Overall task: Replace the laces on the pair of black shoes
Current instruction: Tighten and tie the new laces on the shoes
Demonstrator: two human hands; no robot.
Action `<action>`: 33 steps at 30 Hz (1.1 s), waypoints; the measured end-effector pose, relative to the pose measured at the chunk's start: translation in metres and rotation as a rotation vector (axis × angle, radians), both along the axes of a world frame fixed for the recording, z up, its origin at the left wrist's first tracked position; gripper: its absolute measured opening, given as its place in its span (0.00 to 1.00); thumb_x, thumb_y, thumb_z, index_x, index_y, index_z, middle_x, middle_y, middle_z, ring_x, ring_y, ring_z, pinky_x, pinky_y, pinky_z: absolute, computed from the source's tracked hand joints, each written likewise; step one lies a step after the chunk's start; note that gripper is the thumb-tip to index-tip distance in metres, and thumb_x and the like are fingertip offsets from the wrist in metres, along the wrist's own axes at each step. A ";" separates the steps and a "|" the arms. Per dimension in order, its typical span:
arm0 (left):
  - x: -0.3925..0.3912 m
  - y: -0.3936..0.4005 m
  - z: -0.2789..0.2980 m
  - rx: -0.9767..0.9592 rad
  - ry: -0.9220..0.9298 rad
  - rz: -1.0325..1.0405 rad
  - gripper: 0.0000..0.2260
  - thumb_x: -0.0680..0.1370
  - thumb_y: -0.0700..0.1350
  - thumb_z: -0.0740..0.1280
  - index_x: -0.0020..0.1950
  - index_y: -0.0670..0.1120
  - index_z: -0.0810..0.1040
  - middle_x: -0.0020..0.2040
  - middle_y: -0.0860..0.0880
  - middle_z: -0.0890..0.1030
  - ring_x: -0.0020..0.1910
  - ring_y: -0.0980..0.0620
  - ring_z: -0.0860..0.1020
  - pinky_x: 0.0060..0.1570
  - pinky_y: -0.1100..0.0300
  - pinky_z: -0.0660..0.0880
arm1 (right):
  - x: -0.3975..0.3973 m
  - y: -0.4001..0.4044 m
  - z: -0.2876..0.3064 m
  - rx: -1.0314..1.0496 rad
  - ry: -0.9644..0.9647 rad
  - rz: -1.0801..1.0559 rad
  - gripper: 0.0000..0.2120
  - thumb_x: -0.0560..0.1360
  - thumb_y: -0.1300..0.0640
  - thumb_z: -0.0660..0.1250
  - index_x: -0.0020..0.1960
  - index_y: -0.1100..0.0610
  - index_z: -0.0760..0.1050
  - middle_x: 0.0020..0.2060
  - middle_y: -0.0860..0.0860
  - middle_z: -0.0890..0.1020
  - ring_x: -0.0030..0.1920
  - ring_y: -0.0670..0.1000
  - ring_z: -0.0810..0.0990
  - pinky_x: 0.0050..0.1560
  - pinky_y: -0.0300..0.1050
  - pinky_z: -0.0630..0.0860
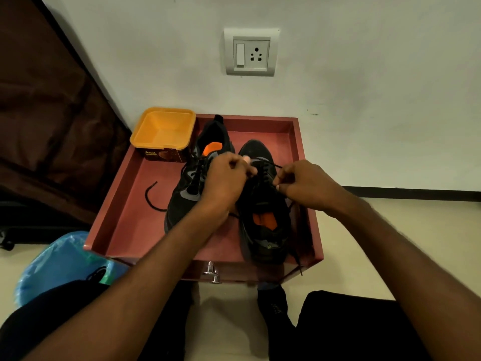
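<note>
Single head view, wide-angle, worn on the person, looking forward and steeply down. Near field: forearms and tray (302,142) on a low cabinet. Far field: wall (364,74) straight ahead, close; frame edges bowed.

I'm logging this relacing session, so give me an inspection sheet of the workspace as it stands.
Surface: reddish-brown wooden tray top of a small drawer unit.
Job's things: two black sports shoes side by side, left shoe, right shoe; black lace stretched between both hands over the right shoe.
Clutter: open yellow plastic tub; loose black lace on the tray.
Hands: left hand and right hand each pinch the lace with their fingers.
Cables: nothing seen.
Surroundings: white wall socket; blue plastic bag on the floor; dark brown fabric on the left.
</note>
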State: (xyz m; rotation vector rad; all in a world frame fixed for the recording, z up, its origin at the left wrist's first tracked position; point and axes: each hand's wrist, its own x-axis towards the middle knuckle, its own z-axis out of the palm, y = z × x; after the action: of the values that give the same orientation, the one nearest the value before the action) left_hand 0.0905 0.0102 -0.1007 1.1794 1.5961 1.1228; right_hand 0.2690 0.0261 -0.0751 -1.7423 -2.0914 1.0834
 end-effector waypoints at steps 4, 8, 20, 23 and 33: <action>-0.031 -0.010 0.030 0.003 -0.887 0.117 0.07 0.83 0.40 0.60 0.46 0.47 0.71 0.34 0.49 0.75 0.38 0.50 0.80 0.45 0.55 0.78 | 0.002 -0.001 0.006 -0.030 -0.010 0.036 0.08 0.80 0.64 0.68 0.45 0.53 0.81 0.43 0.49 0.84 0.43 0.43 0.82 0.38 0.32 0.73; -0.076 -0.014 0.037 0.003 -0.759 0.400 0.07 0.81 0.43 0.62 0.42 0.46 0.72 0.32 0.50 0.72 0.31 0.50 0.75 0.36 0.57 0.76 | 0.013 0.005 0.012 -0.096 -0.006 0.018 0.06 0.80 0.61 0.68 0.46 0.58 0.82 0.35 0.53 0.86 0.37 0.49 0.85 0.33 0.34 0.75; -0.037 0.011 -0.007 0.261 0.825 0.009 0.07 0.79 0.42 0.71 0.56 0.48 0.86 0.56 0.47 0.81 0.55 0.45 0.79 0.54 0.49 0.79 | -0.008 0.023 -0.024 0.399 -0.064 -0.070 0.10 0.80 0.55 0.70 0.58 0.44 0.85 0.51 0.45 0.87 0.48 0.46 0.84 0.55 0.45 0.81; -0.020 0.016 -0.019 0.326 0.907 -0.134 0.08 0.80 0.42 0.70 0.57 0.48 0.87 0.50 0.47 0.85 0.51 0.45 0.81 0.53 0.47 0.79 | -0.011 0.028 -0.031 0.408 -0.034 -0.059 0.09 0.79 0.55 0.73 0.57 0.45 0.86 0.52 0.44 0.87 0.48 0.44 0.84 0.56 0.46 0.81; -0.017 0.017 -0.040 0.334 0.678 -0.074 0.08 0.78 0.49 0.73 0.57 0.55 0.86 0.48 0.55 0.87 0.47 0.56 0.84 0.56 0.44 0.78 | -0.012 0.034 -0.035 0.446 -0.079 0.075 0.05 0.79 0.56 0.71 0.53 0.51 0.85 0.49 0.48 0.86 0.46 0.47 0.82 0.52 0.41 0.77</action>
State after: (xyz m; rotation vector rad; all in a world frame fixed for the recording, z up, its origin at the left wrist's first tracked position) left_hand 0.0734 0.0267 -0.1408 1.9774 1.8705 1.0209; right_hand 0.2572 0.0602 -0.1098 -1.5175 -2.2413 0.5113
